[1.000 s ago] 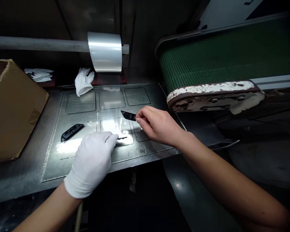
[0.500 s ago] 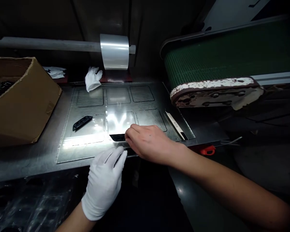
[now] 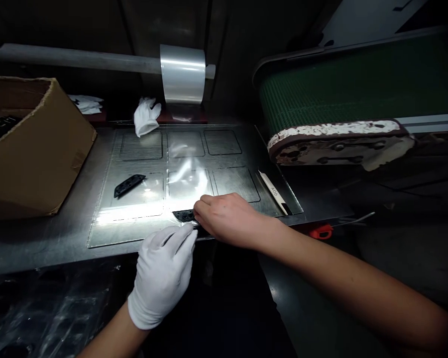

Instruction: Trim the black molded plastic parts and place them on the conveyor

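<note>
My bare right hand (image 3: pixel 229 219) is closed on a small black plastic part (image 3: pixel 183 215), whose right end its fingers hide. The part is just over the front edge of a clear sheet (image 3: pixel 127 228) marked with rounded rectangles. My left hand (image 3: pixel 164 273), in a white glove, is just in front of the part with its fingertips drawn together. What those fingers pinch, if anything, I cannot make out. A second black plastic part (image 3: pixel 129 185) of similar shape lies on the left of the sheet. On its right side lies a cream pen-shaped cutter (image 3: pixel 274 192) marked A06.
A cardboard box (image 3: pixel 33 159) of dark parts stands at the left. Behind are a roll of clear film (image 3: pixel 182 74) on a bar and a white glove (image 3: pixel 147 117). A green conveyor (image 3: pixel 339 84) juts in at right. Clear plastic trays (image 3: pixel 52 313) sit low at left.
The black part in my right hand has tilted, so its moulded face now shows instead of a smooth dark one. Both hands stay nearly in place; the view has shifted slightly.
</note>
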The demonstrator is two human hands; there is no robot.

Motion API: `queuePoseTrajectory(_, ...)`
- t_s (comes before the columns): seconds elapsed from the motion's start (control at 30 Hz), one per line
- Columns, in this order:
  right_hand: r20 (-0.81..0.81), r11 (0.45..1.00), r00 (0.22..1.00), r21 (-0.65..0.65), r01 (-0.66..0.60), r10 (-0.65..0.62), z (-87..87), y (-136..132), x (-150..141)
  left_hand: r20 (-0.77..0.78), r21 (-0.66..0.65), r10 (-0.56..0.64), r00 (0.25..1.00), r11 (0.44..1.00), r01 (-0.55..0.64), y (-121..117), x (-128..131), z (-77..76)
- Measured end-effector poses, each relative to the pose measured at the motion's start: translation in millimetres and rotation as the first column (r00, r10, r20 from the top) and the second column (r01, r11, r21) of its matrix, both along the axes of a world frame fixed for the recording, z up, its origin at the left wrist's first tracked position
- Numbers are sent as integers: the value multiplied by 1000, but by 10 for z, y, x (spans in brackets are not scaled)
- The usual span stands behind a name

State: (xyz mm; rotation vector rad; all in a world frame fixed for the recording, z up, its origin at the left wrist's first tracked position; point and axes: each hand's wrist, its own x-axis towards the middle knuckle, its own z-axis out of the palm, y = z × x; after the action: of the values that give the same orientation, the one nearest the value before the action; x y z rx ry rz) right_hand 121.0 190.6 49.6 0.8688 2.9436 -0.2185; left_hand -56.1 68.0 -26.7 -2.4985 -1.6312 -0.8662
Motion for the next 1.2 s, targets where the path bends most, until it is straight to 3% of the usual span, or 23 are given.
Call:
queuePoseTrajectory(0.07,-111,995,991,-59,75,-81,1,10,209,33,-30,9,999,1000,-8,9,-4,45)
queuePoseTrajectory(0.13,-251,964,931,-59,258,-264,-39,27,555,71,-50,24,997,999,-21,24,-28,94)
queuePoseTrajectory(0.2,-331,863,816,11,505,-473,-144,63,957,121,-60,44,992,998,-37,46,-77,151)
queuePoseTrajectory(0.27,-317,745,731,99,659,-604,-301,111,1304,186,-75,75,980,995,-62,79,-146,225)
queuePoseTrajectory(0.3,-286,717,717,124,686,-636,-381,134,1429,220,-78,104,970,993,-89,101,-185,268)
queuePoseTrajectory(0.4,-220,710,711,98,697,-668,-515,166,1595,264,-103,215,940,976,-194,183,-314,400)
queuePoseTrajectory(0.5,-262,696,676,22,718,-689,-406,133,1529,192,-213,236,952,958,-194,259,-427,490)
queuePoseTrajectory(0.57,-305,763,714,-69,643,-630,-249,89,1384,153,-287,205,967,945,-155,292,-472,514)
queuePoseTrajectory(0.63,-329,879,815,-157,451,-477,-98,45,1149,136,-321,182,974,938,-130,315,-488,519)
queuePoseTrajectory(0.7,-331,958,902,-159,238,-279,8,9,841,117,-328,155,981,938,-110,333,-483,515)
queuePoseTrajectory(0.8,-228,996,970,-47,72,-81,80,-30,363,66,-316,97,993,946,-71,354,-470,507)
queuePoseTrajectory(0.93,-71,1000,997,8,-16,16,85,-61,-24,17,-285,62,998,957,-54,362,-477,505)
queuePoseTrajectory(1.07,-24,997,998,49,-52,54,67,-43,42,14,-290,62,998,955,-55,357,-482,512)
queuePoseTrajectory(1.2,2,992,999,116,-40,41,85,24,630,14,-314,86,996,946,-77,363,-483,500)
